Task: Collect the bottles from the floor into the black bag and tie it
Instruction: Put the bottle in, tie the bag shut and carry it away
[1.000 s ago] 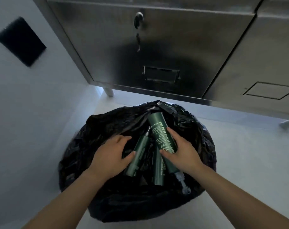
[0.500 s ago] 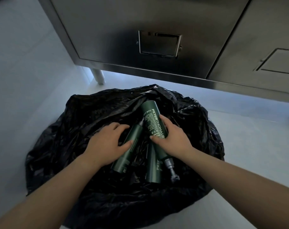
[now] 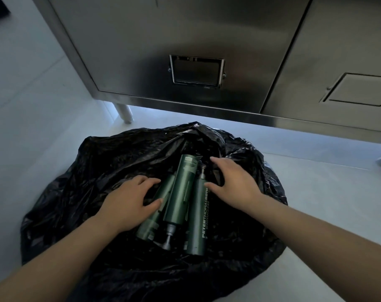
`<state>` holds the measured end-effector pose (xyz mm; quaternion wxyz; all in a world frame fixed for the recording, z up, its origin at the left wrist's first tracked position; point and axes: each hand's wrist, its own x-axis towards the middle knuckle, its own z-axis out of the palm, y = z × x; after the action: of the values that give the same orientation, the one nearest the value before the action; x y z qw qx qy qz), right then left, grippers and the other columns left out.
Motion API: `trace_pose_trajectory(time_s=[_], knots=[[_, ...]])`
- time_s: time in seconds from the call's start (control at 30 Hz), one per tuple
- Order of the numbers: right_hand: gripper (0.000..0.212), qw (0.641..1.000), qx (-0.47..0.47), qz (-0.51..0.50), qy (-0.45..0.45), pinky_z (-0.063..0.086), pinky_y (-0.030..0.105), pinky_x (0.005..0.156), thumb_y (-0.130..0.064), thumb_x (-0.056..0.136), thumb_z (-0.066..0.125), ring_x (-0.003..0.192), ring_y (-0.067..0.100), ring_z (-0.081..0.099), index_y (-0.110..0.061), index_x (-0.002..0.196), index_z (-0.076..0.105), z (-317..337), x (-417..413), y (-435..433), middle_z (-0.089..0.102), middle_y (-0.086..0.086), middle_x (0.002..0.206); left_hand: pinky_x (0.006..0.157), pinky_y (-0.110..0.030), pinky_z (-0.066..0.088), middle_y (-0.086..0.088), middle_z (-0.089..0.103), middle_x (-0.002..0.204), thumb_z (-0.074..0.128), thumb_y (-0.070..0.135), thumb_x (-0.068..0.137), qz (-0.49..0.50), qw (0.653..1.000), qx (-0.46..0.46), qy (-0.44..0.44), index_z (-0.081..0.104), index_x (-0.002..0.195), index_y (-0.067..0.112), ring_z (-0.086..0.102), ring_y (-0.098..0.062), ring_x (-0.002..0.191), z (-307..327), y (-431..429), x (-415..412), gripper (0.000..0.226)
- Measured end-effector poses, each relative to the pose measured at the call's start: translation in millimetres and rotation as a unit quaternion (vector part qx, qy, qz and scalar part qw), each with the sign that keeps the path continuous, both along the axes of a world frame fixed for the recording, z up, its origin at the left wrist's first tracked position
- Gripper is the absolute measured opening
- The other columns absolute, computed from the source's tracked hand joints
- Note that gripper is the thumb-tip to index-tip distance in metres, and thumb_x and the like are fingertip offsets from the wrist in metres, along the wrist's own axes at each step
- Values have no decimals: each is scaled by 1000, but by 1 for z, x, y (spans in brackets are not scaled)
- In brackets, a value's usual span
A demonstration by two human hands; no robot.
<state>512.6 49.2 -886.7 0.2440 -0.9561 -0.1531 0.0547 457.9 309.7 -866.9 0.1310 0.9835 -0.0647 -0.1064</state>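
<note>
A black bag [image 3: 93, 171] lies spread open on the pale floor. Three dark green pump bottles lie side by side in it. The left bottle [image 3: 155, 216] leans under the middle bottle [image 3: 181, 190], whose pump points toward me. The right bottle [image 3: 198, 223] bears white lettering and its pump points away. My left hand [image 3: 128, 201] rests on the bag beside the left bottle, thumb against it, fingers relaxed. My right hand [image 3: 233, 184] hovers with spread fingers by the right bottle's upper end, thumb near it, holding nothing.
A stainless steel cabinet [image 3: 185, 40] stands just beyond the bag, raised on short legs [image 3: 124, 112]. Pale floor [image 3: 316, 192] runs to the right of the bag and a light wall to the left.
My right hand has let go of the middle bottle and moved to the right. The bottles now lie flatter in the bag. My left hand's hold on the left bottle has loosened.
</note>
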Motion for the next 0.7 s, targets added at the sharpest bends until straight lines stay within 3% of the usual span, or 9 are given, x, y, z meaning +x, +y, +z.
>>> trace_pose_trajectory(time_s=[0.13, 0.23, 0.37, 0.53, 0.7], knots=[[66, 997, -3, -59, -41, 40, 35, 103, -43, 84, 61, 131, 19, 38, -22, 141, 36, 12, 12, -33, 44, -1, 142, 87, -30, 49, 11, 45, 135, 46, 61, 85, -7, 1000, -14, -13, 39, 136, 38, 52, -11, 111, 5, -22, 9, 57], [65, 992, 20, -124, -31, 35, 33, 104, -42, 81, 65, 130, 19, 39, -22, 138, 40, 11, 10, -53, 45, 0, 140, 89, -32, 49, 12, 46, 135, 45, 63, 82, -31, 999, -25, -22, 41, 134, 38, 51, -11, 116, 10, -34, 17, 57], [68, 990, 29, -138, -9, 34, 32, 105, -45, 79, 66, 130, 17, 40, -21, 137, 40, 3, 0, -82, 46, -1, 138, 93, -35, 48, 9, 49, 135, 46, 62, 82, -34, 998, -27, -45, 44, 134, 36, 51, -13, 119, 24, -54, 39, 58], [67, 975, 114, -181, 56, 40, 32, 102, -51, 75, 68, 122, 13, 48, -25, 132, 45, -8, -11, -107, 52, -2, 131, 85, -28, 45, 9, 49, 135, 50, 58, 84, -31, 997, -47, -49, 44, 133, 35, 56, -12, 98, 30, -92, 46, 55], [80, 974, 123, -166, 95, 41, 30, 101, -61, 68, 67, 122, 10, 48, -29, 136, 40, -18, -21, -110, 51, -8, 135, 90, -31, 48, 12, 45, 137, 46, 61, 85, -51, 998, -11, -17, 39, 135, 38, 48, -10, 121, 12, -100, 32, 56]])
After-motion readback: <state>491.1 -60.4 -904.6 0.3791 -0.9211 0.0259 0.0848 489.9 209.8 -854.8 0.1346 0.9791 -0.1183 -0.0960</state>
